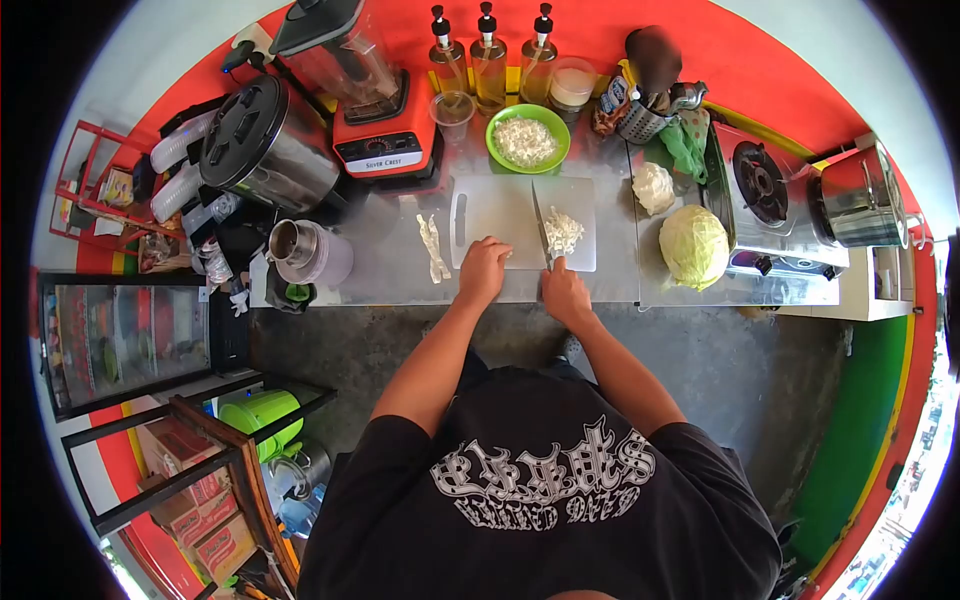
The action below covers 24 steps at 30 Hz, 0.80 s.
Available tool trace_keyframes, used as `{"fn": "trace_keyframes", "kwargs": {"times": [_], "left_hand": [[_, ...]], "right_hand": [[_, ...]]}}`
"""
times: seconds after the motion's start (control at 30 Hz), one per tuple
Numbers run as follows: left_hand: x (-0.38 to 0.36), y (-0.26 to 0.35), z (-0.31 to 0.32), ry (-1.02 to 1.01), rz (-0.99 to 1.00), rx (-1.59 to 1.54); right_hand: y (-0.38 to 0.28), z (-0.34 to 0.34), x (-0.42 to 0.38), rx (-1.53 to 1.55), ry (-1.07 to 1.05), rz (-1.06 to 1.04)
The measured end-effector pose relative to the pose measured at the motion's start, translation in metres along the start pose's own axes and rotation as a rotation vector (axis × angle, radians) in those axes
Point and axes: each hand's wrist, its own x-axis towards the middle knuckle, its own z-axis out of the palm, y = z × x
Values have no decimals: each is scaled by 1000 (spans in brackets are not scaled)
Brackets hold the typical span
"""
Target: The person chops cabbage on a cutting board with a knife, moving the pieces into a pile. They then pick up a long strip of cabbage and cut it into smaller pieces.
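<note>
My right hand (563,287) is wrapped round the handle of a knife (541,220), whose blade points away from me over the white cutting board (485,210). Just right of the blade lies a small heap of chopped white pieces (564,232). On the board's left front part rests my left hand (487,262), its fingers curled together; whatever they hold, if anything, is too small to name. Beyond the board stands a green bowl (559,128) with more chopped white pieces. A pale strip of trimmings (434,248) lies on the steel counter left of the board.
Right of the board are a cabbage (694,247), a cauliflower-like white piece (653,188) and a gas stove (758,182). A red blender (385,140), a plastic cup (453,112) and pump bottles (488,75) stand at the back. A steel container (296,245) is at left.
</note>
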Motion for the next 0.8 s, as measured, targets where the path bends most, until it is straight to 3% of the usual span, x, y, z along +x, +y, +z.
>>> {"fn": "trace_keyframes", "kwargs": {"times": [0.33, 0.8], "left_hand": [[6, 0, 9, -1, 45, -3], [11, -8, 12, 19, -19, -141]], "right_hand": [[-10, -2, 9, -83, -64, -237], [-34, 17, -7, -310, -126, -92]]}}
